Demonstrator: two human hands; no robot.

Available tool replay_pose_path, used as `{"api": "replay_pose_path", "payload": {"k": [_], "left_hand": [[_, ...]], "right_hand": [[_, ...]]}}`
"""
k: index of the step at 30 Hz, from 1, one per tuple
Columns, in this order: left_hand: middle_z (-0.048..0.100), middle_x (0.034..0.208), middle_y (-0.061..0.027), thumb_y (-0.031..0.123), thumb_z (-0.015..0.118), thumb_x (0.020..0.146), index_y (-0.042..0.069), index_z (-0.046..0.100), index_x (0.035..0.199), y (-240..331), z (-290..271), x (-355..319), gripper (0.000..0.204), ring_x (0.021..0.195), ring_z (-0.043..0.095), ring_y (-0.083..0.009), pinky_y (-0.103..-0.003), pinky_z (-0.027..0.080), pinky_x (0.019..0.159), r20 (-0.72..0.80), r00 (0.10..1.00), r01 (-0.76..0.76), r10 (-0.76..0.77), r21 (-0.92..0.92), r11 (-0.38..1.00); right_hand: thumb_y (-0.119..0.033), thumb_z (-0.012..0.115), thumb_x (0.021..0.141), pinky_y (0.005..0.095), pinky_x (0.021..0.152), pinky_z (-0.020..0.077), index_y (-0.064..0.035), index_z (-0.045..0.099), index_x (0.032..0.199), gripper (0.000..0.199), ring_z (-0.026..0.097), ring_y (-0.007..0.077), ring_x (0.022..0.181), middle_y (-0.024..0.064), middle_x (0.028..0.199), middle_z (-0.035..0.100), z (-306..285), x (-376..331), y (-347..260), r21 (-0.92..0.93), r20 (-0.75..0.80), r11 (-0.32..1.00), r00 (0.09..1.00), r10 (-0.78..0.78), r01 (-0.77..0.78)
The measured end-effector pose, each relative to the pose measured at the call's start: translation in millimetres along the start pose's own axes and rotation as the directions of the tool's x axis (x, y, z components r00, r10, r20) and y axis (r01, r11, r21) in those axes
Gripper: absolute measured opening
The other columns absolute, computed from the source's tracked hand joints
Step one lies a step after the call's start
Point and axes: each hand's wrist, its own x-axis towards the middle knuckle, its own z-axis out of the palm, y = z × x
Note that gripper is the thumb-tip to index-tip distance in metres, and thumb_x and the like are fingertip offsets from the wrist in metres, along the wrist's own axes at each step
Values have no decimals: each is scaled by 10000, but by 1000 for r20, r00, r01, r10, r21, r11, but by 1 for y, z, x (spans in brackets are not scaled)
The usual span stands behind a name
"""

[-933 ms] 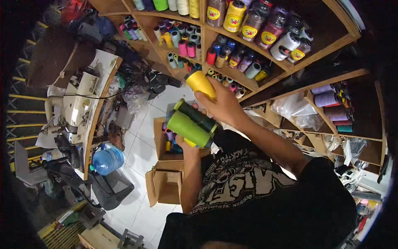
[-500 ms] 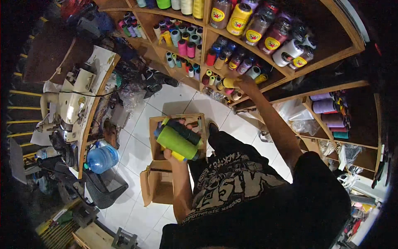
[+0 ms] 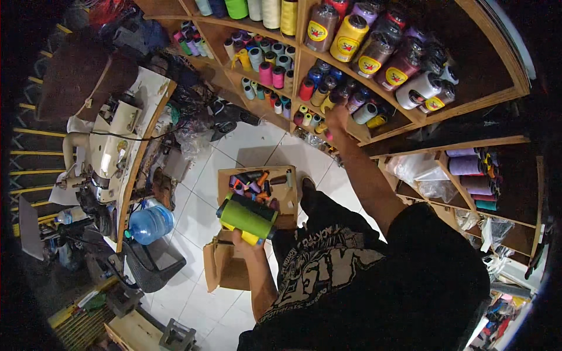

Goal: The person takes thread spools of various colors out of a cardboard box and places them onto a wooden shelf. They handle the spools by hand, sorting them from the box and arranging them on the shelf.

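A: Where were the thread cones?

B: A lime-green thread cone (image 3: pixel 249 216), a dark cone (image 3: pixel 262 206) beside it and a yellow cone (image 3: pixel 253 238) underneath sat bundled in the left hand (image 3: pixel 249 250), near the cardboard box (image 3: pixel 287 219).

A: How would they have handled?

B: Probably light and firm, but smooth-sided, so a bundle could have slipped. Round the middle seemed the best hold.

A: And the hands?

B: The left gripped the bundle from below, thumb at the near side, forearm rising from the lower edge. The right arm stretched up to the wooden shelf (image 3: pixel 391 120), its hand (image 3: pixel 336 120) beside a yellow spool (image 3: pixel 326 106); I couldn't tell whether its fingers had closed on it.
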Motion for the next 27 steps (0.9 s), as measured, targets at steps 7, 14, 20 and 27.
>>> {"api": "replay_pose_path", "payload": {"k": [7,14,20,27], "left_hand": [[579,1015,-123,333,518,792,45,484,1137,-9,8,13,450,892,587,-237,-387,516,736,-96,993,70,-68,26,997],[531,1143,-144,237,668,703,21,381,1267,3,34,33,669,1012,553,-291,-403,466,884,151,978,122,-145,156,980],[545,1113,-126,122,664,711,22,381,1250,-26,57,54,617,980,579,-267,-395,485,854,60,968,201,-244,399,895],[560,1091,-136,50,585,764,44,384,1248,-49,59,50,524,965,587,-265,-388,497,821,-9,960,252,-278,450,857]], "right_hand": [[-186,695,675,378,669,494,2,549,916,339,606,298,797,148,865,622,38,38,94,-167,-180,966,970,166,-196],[-228,655,818,210,662,447,-38,570,1079,334,532,91,787,18,881,564,-127,-78,-106,271,962,815,179,-207,-513],[-297,750,697,298,773,458,-8,495,1176,615,562,169,876,100,1024,578,-190,-163,-137,550,665,797,447,-599,250],[-249,568,850,308,700,532,-15,563,1037,300,585,170,859,79,988,586,-176,-111,-44,434,901,338,404,-160,-835]]}}
